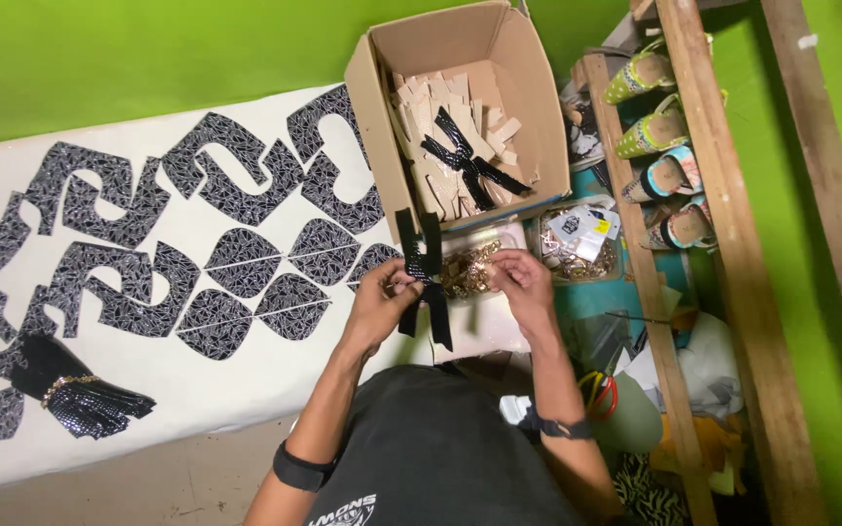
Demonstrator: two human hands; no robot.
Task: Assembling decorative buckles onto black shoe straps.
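Note:
My left hand (380, 300) pinches the middle of a black glossy bow (423, 275) made of crossed strips, held above the table's right end. My right hand (520, 282) hovers just right of it, fingers curled over a clear container of gold metal pieces (470, 265); whether it holds one of them is too small to tell. A cardboard box (518, 68) beyond my hands holds tan cut pieces and another black bow (465, 161).
White sheet (187, 380) covers the table, with several black patterned shoe-upper cutouts (226, 175) laid out. A pile of finished black bows (75, 394) lies at the left. A wooden rack (635, 224) with decorated shoes (655, 127) stands right. A clear tub of tags (582, 239) sits beside the box.

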